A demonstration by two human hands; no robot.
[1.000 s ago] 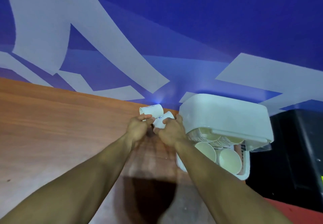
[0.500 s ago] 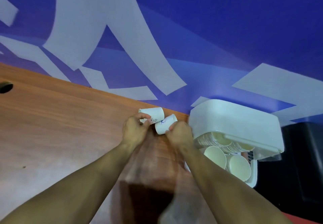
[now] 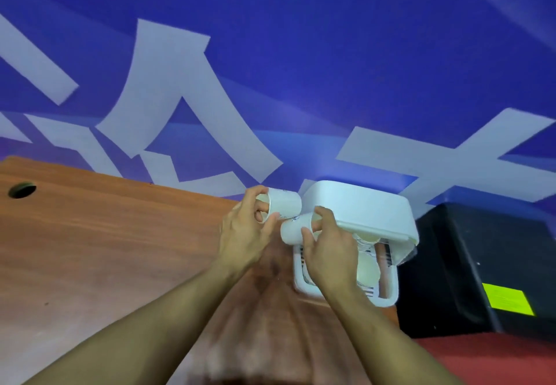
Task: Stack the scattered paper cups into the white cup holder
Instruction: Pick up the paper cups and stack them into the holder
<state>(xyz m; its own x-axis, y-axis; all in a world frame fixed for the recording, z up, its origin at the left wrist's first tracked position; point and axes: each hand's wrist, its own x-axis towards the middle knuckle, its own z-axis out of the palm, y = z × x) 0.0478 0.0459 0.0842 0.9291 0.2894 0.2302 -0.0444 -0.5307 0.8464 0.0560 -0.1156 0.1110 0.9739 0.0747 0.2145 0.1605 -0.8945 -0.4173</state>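
Note:
My left hand (image 3: pixel 245 232) grips a white paper cup (image 3: pixel 285 206) lying on its side, with fingers inside its mouth and the thumb outside. My right hand (image 3: pixel 326 247) holds a second paper cup (image 3: pixel 294 230) just below the first, its base pointing left and my fingers around its rim. Both cups are lifted above the wooden desk (image 3: pixel 105 249). Right behind my right hand stands the white cup holder (image 3: pixel 361 207), whose lower part shows stacked cups (image 3: pixel 368 267), partly hidden by my hand.
A blue wall with large white shapes (image 3: pixel 180 108) rises behind the desk. A round cable hole (image 3: pixel 21 189) sits at the desk's far left. A black box (image 3: pixel 481 264) with a yellow label (image 3: pixel 508 299) stands right of the holder.
Both hands have lifted their cups off the desk and turned them. The view has swung left, showing the cable hole and the desk's left end.

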